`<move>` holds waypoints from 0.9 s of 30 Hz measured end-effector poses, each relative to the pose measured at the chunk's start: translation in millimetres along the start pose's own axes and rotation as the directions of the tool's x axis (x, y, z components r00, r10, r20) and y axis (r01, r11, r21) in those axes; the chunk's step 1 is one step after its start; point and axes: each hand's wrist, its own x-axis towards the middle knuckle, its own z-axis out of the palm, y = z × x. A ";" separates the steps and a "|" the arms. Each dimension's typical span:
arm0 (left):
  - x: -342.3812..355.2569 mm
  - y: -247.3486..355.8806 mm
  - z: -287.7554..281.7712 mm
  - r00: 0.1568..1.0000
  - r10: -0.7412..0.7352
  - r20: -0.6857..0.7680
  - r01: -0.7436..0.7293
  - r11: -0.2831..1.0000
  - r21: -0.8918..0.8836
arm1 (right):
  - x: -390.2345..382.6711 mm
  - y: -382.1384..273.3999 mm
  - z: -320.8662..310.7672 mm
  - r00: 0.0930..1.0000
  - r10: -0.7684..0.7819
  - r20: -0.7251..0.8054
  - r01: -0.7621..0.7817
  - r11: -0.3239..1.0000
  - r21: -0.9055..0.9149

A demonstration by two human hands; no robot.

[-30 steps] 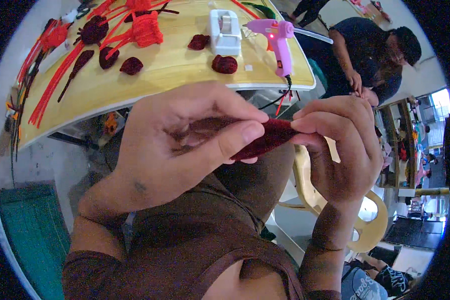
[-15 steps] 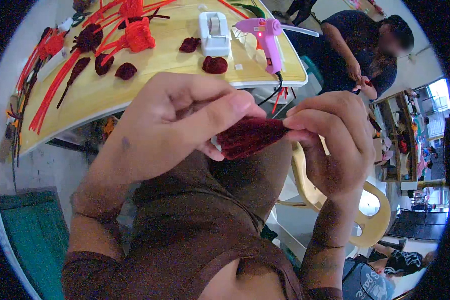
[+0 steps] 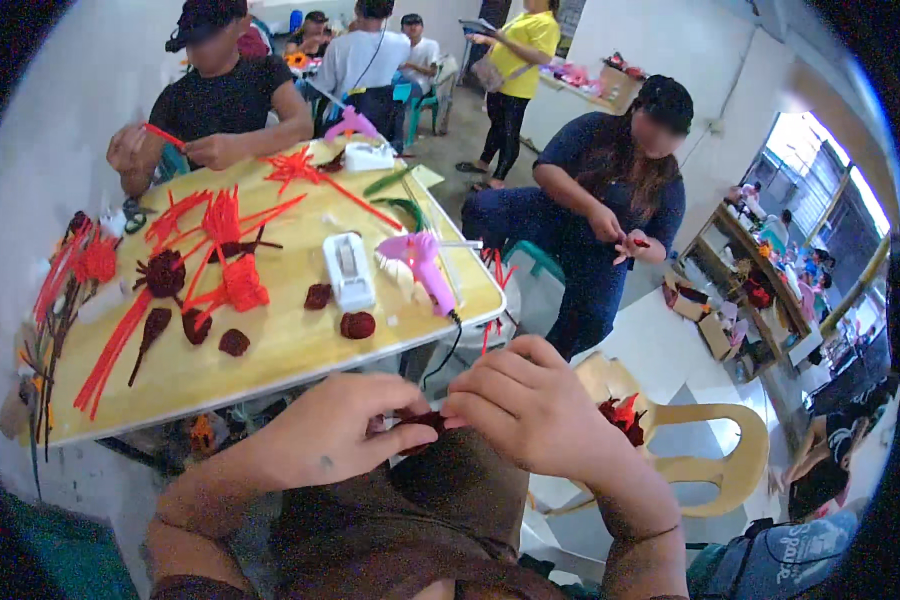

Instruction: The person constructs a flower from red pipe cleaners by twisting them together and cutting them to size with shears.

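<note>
A dark red fuzzy piece (image 3: 425, 424), which looks made of pipe cleaners, is held above my lap and mostly hidden by my fingers. My left hand (image 3: 345, 425) pinches one end between thumb and fingers. From the other side, the fingertips of my right hand (image 3: 530, 408) close on it, close to my left thumb. Past my hands, on the yellow table (image 3: 300, 350), lie small dark red fuzzy pieces, one of them a rounded piece (image 3: 357, 325) near the front edge. A pink glue gun (image 3: 428, 268) and a white tape dispenser (image 3: 350, 272) stand close by.
Bright red pipe cleaners (image 3: 100, 355) and a red bundle (image 3: 240, 283) cover the table's left side. A cream plastic chair (image 3: 740, 440) at my right holds red pieces (image 3: 625, 418). Two people in dark shirts (image 3: 225, 115) (image 3: 610, 175) work with red pieces around the table.
The view has tilted up, showing more of the room. My hands have drawn closer together around the dark red piece, which was spread between them and is now largely covered.
</note>
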 end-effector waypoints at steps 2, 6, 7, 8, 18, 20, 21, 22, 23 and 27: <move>-0.8 3.7 3.4 0.999 -0.038 0.038 0.040 0.998 -0.054 | -1.2 -1.5 -3.2 1.000 0.006 -0.012 -0.006 1.000 0.006; -1.3 8.8 4.7 0.999 -0.017 0.049 0.023 0.992 -0.123 | -4.1 0.6 -4.4 0.998 -0.033 -0.059 0.033 0.999 -0.013; 1.0 22.3 -0.6 0.981 -0.161 0.111 0.174 0.976 -0.127 | -5.1 -1.8 -8.9 0.999 -0.013 -0.037 0.014 1.000 0.015; -1.0 20.2 3.0 0.990 -0.119 0.073 0.133 0.960 -0.245 | -2.5 -3.8 -12.9 0.999 0.007 -0.050 -0.007 1.000 0.011; -4.5 21.4 12.3 0.994 -0.110 -0.004 0.098 0.903 -0.418 | -13.6 -14.2 -3.9 0.936 0.275 -0.220 -0.202 0.932 0.301; -5.0 22.2 15.1 0.994 -0.081 -0.073 0.047 0.920 -0.390 | -19.7 -23.6 -9.4 0.798 0.591 -0.120 -0.445 0.711 0.544; -5.6 22.2 16.3 0.994 -0.086 -0.073 0.050 0.917 -0.395 | -21.3 -24.5 -10.9 0.799 0.591 -0.113 -0.447 0.709 0.545; -4.2 23.0 17.9 0.990 -0.128 -0.061 0.086 0.883 -0.462 | -24.2 -24.5 -12.3 0.755 0.654 -0.048 -0.477 0.598 0.644; -3.1 23.6 19.1 0.984 -0.170 -0.046 0.121 0.841 -0.527 | -25.2 -25.2 -13.6 0.718 0.695 0.009 -0.505 0.513 0.694; 2.4 25.5 23.3 0.993 -0.101 -0.063 0.058 0.870 -0.490 | -21.5 -27.0 -17.7 0.701 0.713 0.030 -0.523 0.485 0.701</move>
